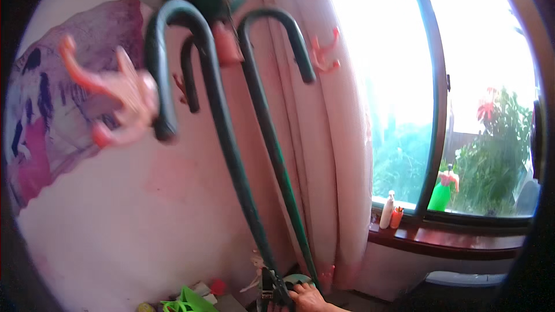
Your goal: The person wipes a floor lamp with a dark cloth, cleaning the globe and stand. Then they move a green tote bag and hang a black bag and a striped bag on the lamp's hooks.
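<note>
A coat stand (pixel 234 156) with dark green tubes bent over like canes at the top fills the middle of the view. It leans slightly, and its foot is lost at the lower edge. Pink branched hooks (pixel 136 95) sit at the tube ends, the nearest one blurred. My right hand (pixel 309 299) comes in at the bottom, its fingers curled against the lower part of a tube. A dark strap with a buckle (pixel 267 289) hangs beside those fingers. Part of the grip is hidden. My left hand is out of sight.
Behind the stand hangs a pale pink curtain (pixel 341 196), next to a bright sliding window. Two small bottles (pixel 388 210) stand on the dark red sill (pixel 457 241), with a green spray bottle (pixel 442 193) behind the glass. A purple picture (pixel 75 81) covers the left wall. Green bags (pixel 191 300) lie below.
</note>
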The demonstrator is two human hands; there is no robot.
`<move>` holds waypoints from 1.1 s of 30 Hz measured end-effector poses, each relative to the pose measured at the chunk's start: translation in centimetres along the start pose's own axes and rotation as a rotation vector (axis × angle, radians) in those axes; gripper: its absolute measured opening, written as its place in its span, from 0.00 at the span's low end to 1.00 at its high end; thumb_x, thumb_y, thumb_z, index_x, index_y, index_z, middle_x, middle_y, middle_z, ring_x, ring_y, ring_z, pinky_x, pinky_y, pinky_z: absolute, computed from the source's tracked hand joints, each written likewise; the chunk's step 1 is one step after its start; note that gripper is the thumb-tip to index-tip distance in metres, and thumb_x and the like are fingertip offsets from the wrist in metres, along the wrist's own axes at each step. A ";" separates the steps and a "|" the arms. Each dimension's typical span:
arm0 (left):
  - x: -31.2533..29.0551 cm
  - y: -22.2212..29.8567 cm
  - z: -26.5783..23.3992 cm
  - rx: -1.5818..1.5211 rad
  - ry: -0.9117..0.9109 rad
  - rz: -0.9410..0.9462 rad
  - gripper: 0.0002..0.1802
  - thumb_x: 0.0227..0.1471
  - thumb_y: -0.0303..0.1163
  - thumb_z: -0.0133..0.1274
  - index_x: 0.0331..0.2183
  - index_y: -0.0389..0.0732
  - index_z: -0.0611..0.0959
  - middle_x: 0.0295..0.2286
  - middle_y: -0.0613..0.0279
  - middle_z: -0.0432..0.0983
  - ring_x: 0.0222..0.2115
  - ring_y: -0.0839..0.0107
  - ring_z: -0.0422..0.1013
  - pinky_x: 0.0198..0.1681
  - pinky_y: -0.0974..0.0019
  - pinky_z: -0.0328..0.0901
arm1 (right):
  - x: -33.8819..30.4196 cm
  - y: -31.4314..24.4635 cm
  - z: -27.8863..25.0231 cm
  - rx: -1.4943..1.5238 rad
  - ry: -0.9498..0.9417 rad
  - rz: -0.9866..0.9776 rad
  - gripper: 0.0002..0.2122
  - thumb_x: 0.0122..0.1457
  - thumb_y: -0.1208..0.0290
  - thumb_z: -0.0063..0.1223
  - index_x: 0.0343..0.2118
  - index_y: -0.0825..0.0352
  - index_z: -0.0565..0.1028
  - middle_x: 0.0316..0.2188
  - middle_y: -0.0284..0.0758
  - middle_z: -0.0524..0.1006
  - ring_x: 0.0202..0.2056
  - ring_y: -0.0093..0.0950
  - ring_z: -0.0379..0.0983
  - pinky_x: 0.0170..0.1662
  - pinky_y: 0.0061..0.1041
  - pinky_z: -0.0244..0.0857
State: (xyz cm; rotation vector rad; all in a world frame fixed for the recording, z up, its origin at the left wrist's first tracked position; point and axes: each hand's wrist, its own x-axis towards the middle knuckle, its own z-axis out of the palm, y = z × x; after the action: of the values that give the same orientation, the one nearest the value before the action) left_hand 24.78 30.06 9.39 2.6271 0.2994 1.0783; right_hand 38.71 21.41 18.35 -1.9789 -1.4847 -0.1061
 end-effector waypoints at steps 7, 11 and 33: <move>-0.1 -0.4 -1.7 0.277 -0.244 -0.013 0.35 0.42 0.45 0.53 0.52 0.42 0.69 0.53 0.44 0.58 0.55 0.39 0.50 0.56 0.42 0.50 | 1.0 -0.7 -3.6 0.029 -0.439 0.272 0.15 0.51 0.71 0.44 0.43 0.60 0.74 0.37 0.44 0.75 0.40 0.46 0.71 0.40 0.41 0.66; 6.4 0.3 -7.0 0.200 -0.798 -0.321 0.30 0.45 0.41 0.54 0.50 0.39 0.71 0.54 0.46 0.58 0.57 0.47 0.50 0.58 0.47 0.50 | -1.3 0.6 -7.4 0.880 -0.238 0.771 0.12 0.54 0.70 0.52 0.41 0.66 0.76 0.33 0.40 0.78 0.34 0.34 0.75 0.35 0.30 0.69; 35.9 13.0 -24.4 -0.608 0.145 -0.286 0.17 0.57 0.39 0.48 0.42 0.36 0.73 0.30 0.66 0.73 0.32 0.77 0.68 0.41 0.73 0.63 | 10.4 -14.5 -58.9 1.258 0.533 0.147 0.16 0.56 0.60 0.53 0.42 0.64 0.72 0.36 0.36 0.77 0.38 0.28 0.75 0.40 0.26 0.71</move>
State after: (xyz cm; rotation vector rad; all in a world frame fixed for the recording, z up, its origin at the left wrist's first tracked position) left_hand 33.57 32.87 53.75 1.9128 0.3069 1.0567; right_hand 47.78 0.40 75.51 -0.8958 -0.6995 0.2838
